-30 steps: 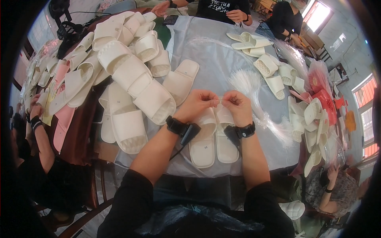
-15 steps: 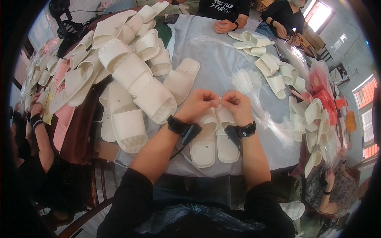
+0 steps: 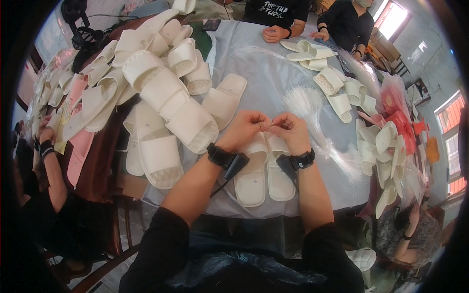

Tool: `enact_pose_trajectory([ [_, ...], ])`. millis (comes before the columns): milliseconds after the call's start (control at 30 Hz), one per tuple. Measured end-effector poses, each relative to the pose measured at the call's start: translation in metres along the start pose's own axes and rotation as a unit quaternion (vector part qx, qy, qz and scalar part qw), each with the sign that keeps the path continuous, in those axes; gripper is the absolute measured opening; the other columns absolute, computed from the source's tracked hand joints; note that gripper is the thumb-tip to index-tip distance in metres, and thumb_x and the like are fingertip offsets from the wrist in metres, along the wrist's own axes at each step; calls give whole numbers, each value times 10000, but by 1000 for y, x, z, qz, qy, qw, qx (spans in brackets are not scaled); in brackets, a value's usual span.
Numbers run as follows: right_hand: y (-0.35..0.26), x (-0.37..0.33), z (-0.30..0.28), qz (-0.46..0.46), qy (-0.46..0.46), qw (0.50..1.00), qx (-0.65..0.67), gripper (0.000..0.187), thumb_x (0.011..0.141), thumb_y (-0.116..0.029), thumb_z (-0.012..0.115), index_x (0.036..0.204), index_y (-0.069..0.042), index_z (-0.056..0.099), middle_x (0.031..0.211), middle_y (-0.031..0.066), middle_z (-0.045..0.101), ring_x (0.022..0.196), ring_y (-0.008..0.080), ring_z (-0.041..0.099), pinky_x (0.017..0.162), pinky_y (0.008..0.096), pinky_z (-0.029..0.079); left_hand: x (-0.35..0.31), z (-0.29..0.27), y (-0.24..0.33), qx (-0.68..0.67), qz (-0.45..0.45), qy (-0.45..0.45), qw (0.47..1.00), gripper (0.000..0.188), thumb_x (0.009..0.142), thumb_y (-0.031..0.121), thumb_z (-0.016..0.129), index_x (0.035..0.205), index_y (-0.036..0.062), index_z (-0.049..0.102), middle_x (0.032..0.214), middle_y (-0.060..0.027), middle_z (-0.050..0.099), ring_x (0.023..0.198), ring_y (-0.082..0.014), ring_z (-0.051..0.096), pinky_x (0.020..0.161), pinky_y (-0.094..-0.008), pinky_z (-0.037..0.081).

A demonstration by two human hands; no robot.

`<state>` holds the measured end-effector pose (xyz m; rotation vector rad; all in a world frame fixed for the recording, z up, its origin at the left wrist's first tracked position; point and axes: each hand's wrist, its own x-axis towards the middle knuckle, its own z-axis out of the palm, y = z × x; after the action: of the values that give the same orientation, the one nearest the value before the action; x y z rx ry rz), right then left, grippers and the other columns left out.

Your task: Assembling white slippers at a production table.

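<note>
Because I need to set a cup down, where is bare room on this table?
Widest: grey sheet beyond left hand and right hand, between white slipper heap and clear strands. Smaller: between right forearm and those strands. Crowded: that heap and right-edge slippers.

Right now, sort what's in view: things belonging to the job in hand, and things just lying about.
In the job:
left hand and right hand, both pinching
white slippers beneath them
probably the clear strands to the right

Lying about, apparently:
pink slipper at left
red plastic at right
dark flat thing, far side
</note>
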<state>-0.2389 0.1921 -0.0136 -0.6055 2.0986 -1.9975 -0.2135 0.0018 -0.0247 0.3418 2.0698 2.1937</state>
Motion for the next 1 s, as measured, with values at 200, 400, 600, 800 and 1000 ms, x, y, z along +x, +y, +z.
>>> enact_pose_trajectory([
  [200, -20, -6, -4, -84, 133, 987, 13, 184, 803, -18, 704, 975, -20, 641, 880, 22, 670, 817, 125, 628, 718, 256, 486, 3, 0, 0, -22, -18, 1, 1000, 203, 967, 199, 571, 1051, 40, 665, 917, -13, 683, 853, -85, 600, 728, -230, 442],
  [400, -98, -64, -18, -51, -44, 947, -315, 129, 834, -148, 682, 918, -51, 700, 839, 80, 685, 686, 193, 614, 658, 294, 488, -2, 3, 1, -79, 0, 41, 996, 240, 968, 217, 563, 1148, 79, 643, 1063, -14, 668, 966, -91, 595, 748, -254, 448],
  [600, -44, -91, 33, -116, -187, 779, -587, 446, 794, -418, 682, 1183, -203, 637, 1055, 180, 623, 1104, 343, 532, 903, 448, 449, 0, -5, 22, 116, 142, 119, 976, 239, 930, 113, 570, 1141, 32, 646, 1092, -51, 666, 991, -133, 594, 801, -270, 462],
  [800, -5, -81, 39, -144, -53, 811, -564, 510, 819, -451, 641, 1118, -38, 628, 955, 168, 622, 996, 332, 564, 895, 421, 428, -48, 14, 89, 132, 189, 98, 968, 192, 900, 55, 583, 1069, 26, 669, 1017, -40, 679, 902, -105, 596, 725, -250, 456],
  [1000, -84, -104, -30, -138, 69, 822, -548, 485, 834, -480, 629, 1007, -30, 682, 932, 187, 673, 916, 337, 633, 832, 427, 478, -115, 11, 118, 197, 184, 40, 962, 134, 865, 4, 613, 981, 22, 679, 979, -52, 685, 848, -131, 614, 695, -251, 455],
])
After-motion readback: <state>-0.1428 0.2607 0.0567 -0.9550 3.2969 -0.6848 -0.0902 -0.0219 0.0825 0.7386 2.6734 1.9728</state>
